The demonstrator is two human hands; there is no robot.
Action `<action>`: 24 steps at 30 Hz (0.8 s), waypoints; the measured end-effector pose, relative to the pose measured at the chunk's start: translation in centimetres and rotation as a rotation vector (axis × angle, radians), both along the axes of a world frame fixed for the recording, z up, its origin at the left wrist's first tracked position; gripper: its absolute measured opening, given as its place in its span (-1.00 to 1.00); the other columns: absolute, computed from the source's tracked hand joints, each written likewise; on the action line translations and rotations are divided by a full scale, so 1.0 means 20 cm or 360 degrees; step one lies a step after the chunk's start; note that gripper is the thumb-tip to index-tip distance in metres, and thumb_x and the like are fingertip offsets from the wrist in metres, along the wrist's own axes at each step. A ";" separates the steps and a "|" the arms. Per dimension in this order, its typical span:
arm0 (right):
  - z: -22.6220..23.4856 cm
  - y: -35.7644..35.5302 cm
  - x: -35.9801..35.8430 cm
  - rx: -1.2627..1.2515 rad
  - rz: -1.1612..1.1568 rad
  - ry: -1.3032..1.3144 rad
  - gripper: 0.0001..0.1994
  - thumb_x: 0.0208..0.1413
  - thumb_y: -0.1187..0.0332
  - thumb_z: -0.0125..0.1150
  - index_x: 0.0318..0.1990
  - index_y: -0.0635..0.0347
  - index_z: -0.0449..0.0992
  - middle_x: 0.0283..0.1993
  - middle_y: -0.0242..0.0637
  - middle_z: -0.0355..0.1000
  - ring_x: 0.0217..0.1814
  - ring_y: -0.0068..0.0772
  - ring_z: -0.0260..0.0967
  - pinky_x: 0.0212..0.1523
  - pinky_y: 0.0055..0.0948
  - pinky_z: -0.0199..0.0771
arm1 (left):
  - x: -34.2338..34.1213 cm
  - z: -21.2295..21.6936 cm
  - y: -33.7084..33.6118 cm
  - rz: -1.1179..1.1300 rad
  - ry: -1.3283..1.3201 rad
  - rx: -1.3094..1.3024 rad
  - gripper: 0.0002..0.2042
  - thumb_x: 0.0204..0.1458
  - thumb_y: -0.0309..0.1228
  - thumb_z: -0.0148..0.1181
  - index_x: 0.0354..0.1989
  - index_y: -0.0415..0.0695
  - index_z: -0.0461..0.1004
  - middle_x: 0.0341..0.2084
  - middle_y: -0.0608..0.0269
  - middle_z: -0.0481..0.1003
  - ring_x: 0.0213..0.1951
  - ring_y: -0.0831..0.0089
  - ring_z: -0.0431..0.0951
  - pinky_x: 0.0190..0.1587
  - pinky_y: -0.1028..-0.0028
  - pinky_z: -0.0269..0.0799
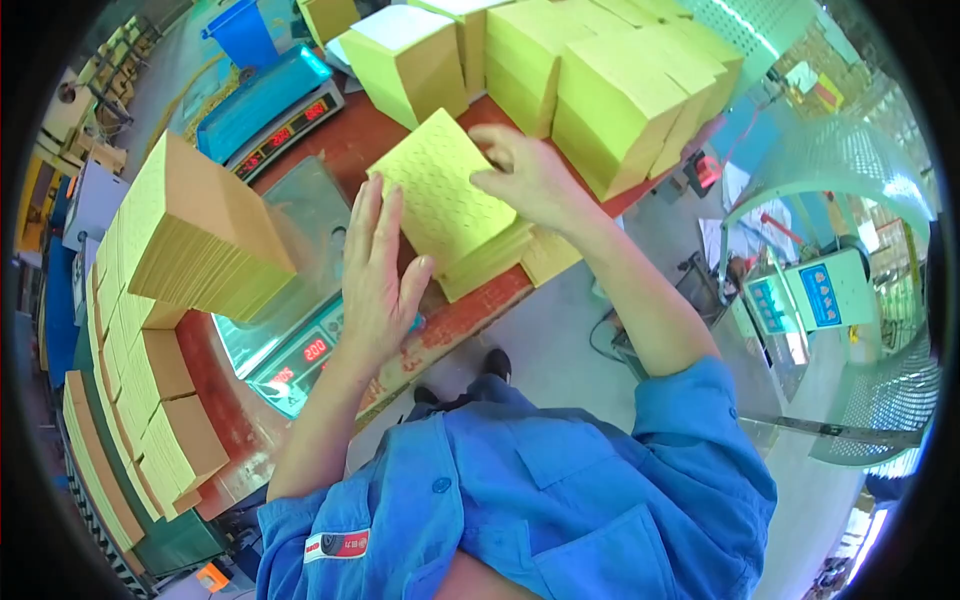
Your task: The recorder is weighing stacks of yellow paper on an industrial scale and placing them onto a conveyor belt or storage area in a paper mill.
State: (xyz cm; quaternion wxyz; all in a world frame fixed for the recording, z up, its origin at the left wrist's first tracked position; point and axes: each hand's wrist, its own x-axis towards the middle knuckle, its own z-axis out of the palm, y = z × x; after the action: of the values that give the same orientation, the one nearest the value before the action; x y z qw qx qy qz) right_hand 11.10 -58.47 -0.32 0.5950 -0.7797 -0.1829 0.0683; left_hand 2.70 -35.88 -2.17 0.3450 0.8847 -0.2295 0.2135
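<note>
A stack of yellow sheets (440,190) with a pattern of small raised marks on top stands at the middle of the red table. My left hand (378,270) lies along the stack's left side, fingers stretched out and thumb apart. At the upper right edge my right hand (525,175) has its fingers curled, with thumb and fingertips on the sheets; the fingertips are partly hidden. To the left, a tall stack of yellow sheets (205,235) rests on a scale (300,350) with a lit red display.
More yellow stacks (620,100) crowd the table's far side. Several shorter stacks (165,440) line its left edge. A second scale (265,115) with a blue top stands at the far left, near a blue bin (243,35). A machine with a curved perforated guard (815,255) is at right.
</note>
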 end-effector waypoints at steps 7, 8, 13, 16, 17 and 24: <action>-0.16 -0.23 0.02 -0.0187 -0.0470 -0.0334 -0.62 0.07 0.42 0.20 0.07 0.29 0.43 -0.06 -0.13 0.49 -0.08 -0.34 0.49 -0.03 -0.39 0.49 | 0.05 -0.07 -0.08 0.0056 0.0214 0.0657 -0.43 0.14 -0.17 0.05 0.31 -0.10 0.22 0.38 0.04 0.03 0.40 0.01 -0.02 0.36 -0.08 -0.15; -0.27 -0.30 0.00 -0.0288 -0.0364 -0.0393 -0.62 0.08 0.43 0.19 0.08 0.29 0.44 -0.04 -0.14 0.49 -0.05 -0.35 0.48 0.01 -0.41 0.47 | 0.04 -0.04 -0.11 0.0097 0.0229 0.0692 -0.44 0.13 -0.18 0.06 0.31 -0.10 0.22 0.38 0.03 0.04 0.40 0.02 -0.02 0.36 -0.09 -0.16; -0.23 -0.36 -0.08 -0.0115 -0.0378 -0.0272 -0.64 0.19 0.50 0.04 0.14 0.34 0.39 0.06 -0.12 0.46 0.11 -0.32 0.42 0.17 -0.38 0.35 | -0.13 0.00 0.01 0.0199 0.0066 0.0382 -0.44 0.14 -0.18 0.02 0.31 -0.12 0.23 0.37 -0.04 0.06 0.39 -0.05 0.00 0.36 -0.04 -0.11; 0.10 -0.15 -0.18 0.0186 -0.0327 -0.0417 -0.65 0.25 0.44 -0.04 0.16 0.37 0.35 0.07 -0.10 0.45 0.13 -0.29 0.40 0.19 -0.35 0.33 | -0.39 0.09 0.32 0.0609 -0.0384 -0.0065 -0.46 0.10 -0.32 0.02 0.27 -0.25 0.21 0.33 -0.10 0.11 0.37 0.03 0.07 0.36 0.08 -0.03; 0.16 -0.06 -0.25 0.0366 -0.0273 -0.0511 -0.64 0.29 0.41 -0.09 0.17 0.38 0.34 0.07 -0.10 0.45 0.14 -0.29 0.40 0.20 -0.34 0.32 | -0.43 0.14 0.42 0.0854 -0.0511 -0.0281 -0.51 0.15 -0.33 0.01 0.24 -0.27 0.23 0.28 -0.05 0.17 0.33 0.06 0.14 0.33 0.14 0.05; 0.14 1.03 -0.16 0.0806 0.0127 -0.0141 -0.56 0.34 0.22 -0.07 0.24 0.33 0.28 0.24 -0.06 0.31 0.32 -0.24 0.22 0.31 -0.33 0.17 | -0.22 0.50 1.39 0.0765 0.0395 -0.2002 -0.31 0.23 0.03 -0.08 0.35 -0.24 0.03 0.24 -0.10 0.21 0.29 0.14 0.19 0.28 0.08 0.12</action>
State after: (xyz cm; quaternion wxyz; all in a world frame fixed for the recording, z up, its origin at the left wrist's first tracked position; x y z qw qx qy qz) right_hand 7.86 -37.89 2.40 0.7594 -0.6003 -0.2506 0.0096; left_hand -1.77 -8.02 7.75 0.7601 0.5604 0.1821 0.2739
